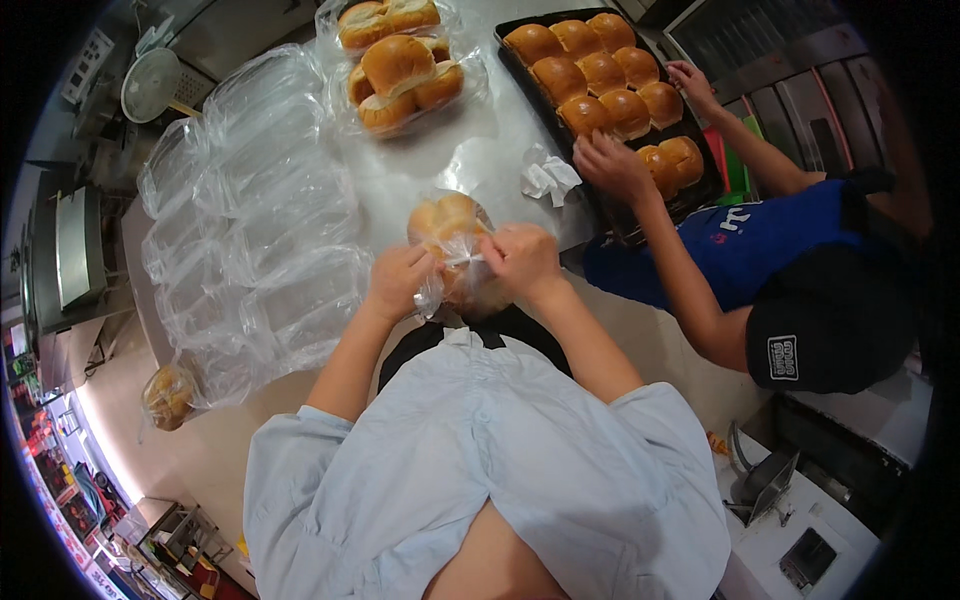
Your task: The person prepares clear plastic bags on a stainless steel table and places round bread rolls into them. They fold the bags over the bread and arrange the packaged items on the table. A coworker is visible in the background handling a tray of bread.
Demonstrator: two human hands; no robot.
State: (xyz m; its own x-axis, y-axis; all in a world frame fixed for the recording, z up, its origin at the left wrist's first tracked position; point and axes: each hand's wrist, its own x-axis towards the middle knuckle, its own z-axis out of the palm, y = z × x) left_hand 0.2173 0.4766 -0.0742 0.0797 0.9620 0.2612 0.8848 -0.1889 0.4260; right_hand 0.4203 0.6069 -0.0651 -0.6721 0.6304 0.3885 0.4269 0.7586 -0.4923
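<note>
Close in front of my body, at the near edge of the metal table, is a clear plastic bag with a golden bread loaf inside. My left hand grips the gathered plastic on the left side. On the other side my right hand pinches the bag near its twisted neck, where a small white bit shows, perhaps a tie. The lower part of the bag is partly hidden behind my hands. A crumpled white paper lies to the right of the bag.
Clear plastic trays in bags cover the table's left side, with a bagged bread at their near corner. Bagged buns stand farther back. At right, a co-worker in blue reaches over a dark baking tray of buns.
</note>
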